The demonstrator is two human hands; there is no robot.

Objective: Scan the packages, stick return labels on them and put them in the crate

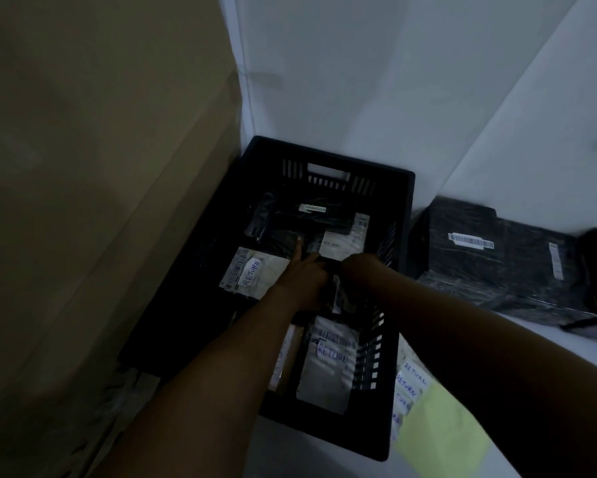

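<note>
A black slotted crate (328, 157) stands on the white surface and holds several packages. One pale package (252, 274) and another nearer me (331, 367) carry handwritten RETURN labels. Both my hands reach into the crate's middle. My left hand (304, 279) has its index finger stretched forward while the other fingers curl on a dark package (336, 298) held between the two hands. My right hand (357, 267) bends down at the wrist on the package's far side, and its fingers are hidden. The scene is very dim.
A tall brown cardboard box (100, 167) stands tight against the crate's left side. Black wrapped packages (497, 257) with barcode stickers are stacked to the right. A sheet of RETURN labels (409, 384) on yellow-green backing (442, 429) lies beside the crate's near right corner.
</note>
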